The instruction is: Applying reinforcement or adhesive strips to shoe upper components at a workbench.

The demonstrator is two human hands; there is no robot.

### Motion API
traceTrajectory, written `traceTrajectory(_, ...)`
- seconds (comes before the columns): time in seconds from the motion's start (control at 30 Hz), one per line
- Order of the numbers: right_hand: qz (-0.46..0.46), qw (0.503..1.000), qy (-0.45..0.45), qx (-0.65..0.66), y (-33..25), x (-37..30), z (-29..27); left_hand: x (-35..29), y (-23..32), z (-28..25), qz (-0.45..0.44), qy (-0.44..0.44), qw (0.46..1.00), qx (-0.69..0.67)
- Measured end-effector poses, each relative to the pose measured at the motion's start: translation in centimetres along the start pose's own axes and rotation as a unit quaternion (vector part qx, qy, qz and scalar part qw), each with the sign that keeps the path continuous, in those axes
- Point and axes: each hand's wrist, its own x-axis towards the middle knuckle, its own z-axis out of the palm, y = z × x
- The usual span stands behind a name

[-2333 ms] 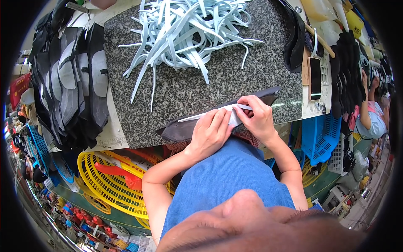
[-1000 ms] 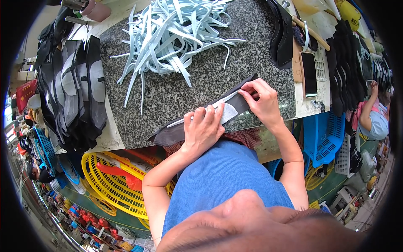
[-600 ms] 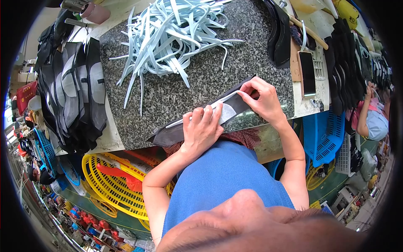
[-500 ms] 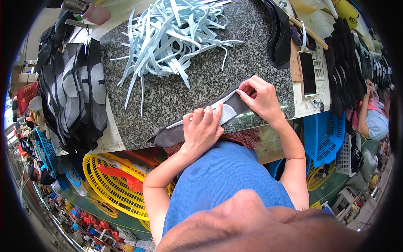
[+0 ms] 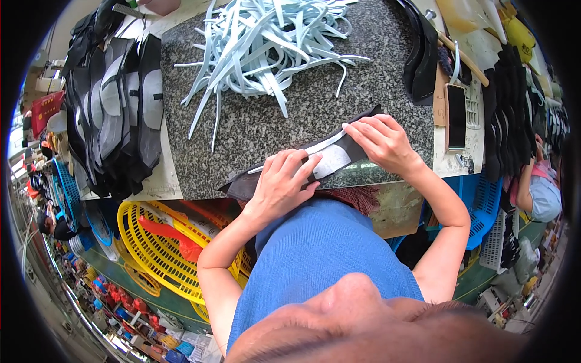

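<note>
A long black fabric piece (image 5: 357,148) lies slantwise near the front edge of the dark speckled slab (image 5: 272,132). It carries a pale grey-white patch (image 5: 332,162), and a narrow light-blue strip (image 5: 327,143) runs along its far edge. My left hand (image 5: 279,181) rests over the left half of the piece, fingers bent and spread, tips pressing on the strip. At the piece's right end, my right hand (image 5: 384,144) has its fingers closed at the strip's end; the thumb is mostly hidden. Beyond my hands is a tangled heap of light-blue strips (image 5: 266,51).
Stacked black pieces with grey patches (image 5: 121,115) lie on the left, more black pieces (image 5: 422,54) at the far right. A phone (image 5: 456,118) and a wooden-handled tool (image 5: 463,58) lie to the right. Below are a yellow basket (image 5: 136,242) and a blue crate (image 5: 484,212). Another person (image 5: 541,193) sits far right.
The right hand's pinch has changed to fingers curled over the strip's end, which now lies flatter on the black piece. My left hand stays on the piece. The whole view has shifted slightly.
</note>
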Motion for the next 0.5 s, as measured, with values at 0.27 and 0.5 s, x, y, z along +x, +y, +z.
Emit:
traceTrajectory(0.27,-0.039,0.999,-0.006,-0.034,0.6,-0.6,0.0,-1.5,-0.5,0.8,0.107,0.036,0.992,0.052)
traceTrajectory(0.5,-0.020,0.999,-0.040,0.024,0.9,0.0,-0.9,-0.8,0.1,0.6,0.182,-0.002,0.968,0.172)
